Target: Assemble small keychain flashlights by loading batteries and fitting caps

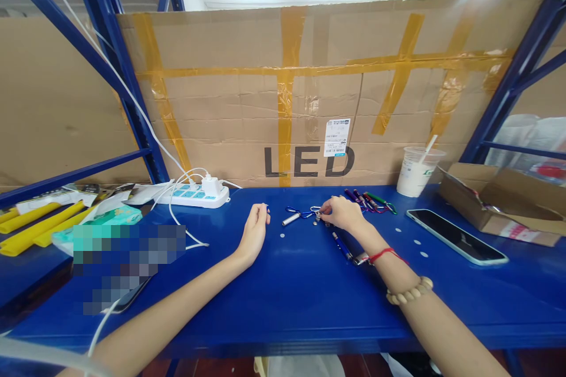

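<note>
Small silvery bits (315,223) on the blue tabletop (287,288), roughly 8 o'clock from the fingertips of the right hand (345,213) and almost under them. Right hand is the nearer. Its fingers: drawn together, tips down; can't tell from here whether they pinch a bit. Silver tube (290,219) just beside, at 9 o'clock, between both hands, long axis 8-to-2. Left hand (253,235) past it, fingers curled and pressed together; any hold hidden. Blue rods (342,245) at 5 o'clock from right fingertips.
</note>
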The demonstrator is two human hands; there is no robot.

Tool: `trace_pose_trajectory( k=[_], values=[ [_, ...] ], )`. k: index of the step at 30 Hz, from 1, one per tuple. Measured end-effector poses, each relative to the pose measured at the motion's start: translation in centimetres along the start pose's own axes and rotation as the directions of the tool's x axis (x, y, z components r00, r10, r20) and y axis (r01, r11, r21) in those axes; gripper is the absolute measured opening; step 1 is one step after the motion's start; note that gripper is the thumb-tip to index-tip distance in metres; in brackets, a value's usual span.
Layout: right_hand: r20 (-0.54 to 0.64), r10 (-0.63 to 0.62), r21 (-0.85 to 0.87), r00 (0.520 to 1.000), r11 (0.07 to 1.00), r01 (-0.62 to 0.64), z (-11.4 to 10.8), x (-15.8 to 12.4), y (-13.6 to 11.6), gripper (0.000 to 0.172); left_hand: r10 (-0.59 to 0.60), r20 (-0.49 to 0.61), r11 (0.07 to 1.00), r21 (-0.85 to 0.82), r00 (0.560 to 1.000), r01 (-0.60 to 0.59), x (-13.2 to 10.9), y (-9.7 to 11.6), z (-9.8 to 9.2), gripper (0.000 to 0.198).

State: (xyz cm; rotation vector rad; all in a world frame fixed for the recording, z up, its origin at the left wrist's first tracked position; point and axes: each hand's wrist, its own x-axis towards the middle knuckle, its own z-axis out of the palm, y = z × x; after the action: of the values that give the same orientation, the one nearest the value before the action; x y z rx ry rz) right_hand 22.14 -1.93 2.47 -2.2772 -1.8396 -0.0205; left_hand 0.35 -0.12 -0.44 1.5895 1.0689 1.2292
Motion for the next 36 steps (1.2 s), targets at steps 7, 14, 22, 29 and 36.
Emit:
trace_pose_trajectory(
  k=[7,14,22,29,36],
  values=[
    [-0.005,0.012,-0.01,1.0,1.0,-0.013,-0.11,0.07,-0.06,0.022,-0.005,0.012,1.0,0.004,1.0,0.005,0.05,-0.23,-0.04,0.032],
    [-0.063,0.053,-0.027,0.997,0.998,-0.055,-0.39,-0.14,-0.16,0.017,-0.017,0.016,1.0,-0.018,1.0,0.018,0.3,-0.56,-0.06,0.032],
    [-0.085,0.125,-0.039,0.989,0.991,-0.128,-0.23,-0.11,0.23,0.019,-0.031,0.023,0.999,-0.016,0.999,0.031,0.2,-0.39,-0.05,0.033],
    [-0.058,-0.033,0.037,0.998,0.999,0.035,-0.29,-0.25,-0.29,0.015,-0.024,0.027,1.0,-0.02,0.999,0.024,0.21,-0.37,-0.07,0.035],
    [-0.004,-0.043,0.044,0.999,0.998,0.043,-0.51,-0.3,-0.21,0.016,-0.036,0.029,0.999,-0.021,0.999,0.037,0.19,-0.3,-0.01,0.034]
  ],
)
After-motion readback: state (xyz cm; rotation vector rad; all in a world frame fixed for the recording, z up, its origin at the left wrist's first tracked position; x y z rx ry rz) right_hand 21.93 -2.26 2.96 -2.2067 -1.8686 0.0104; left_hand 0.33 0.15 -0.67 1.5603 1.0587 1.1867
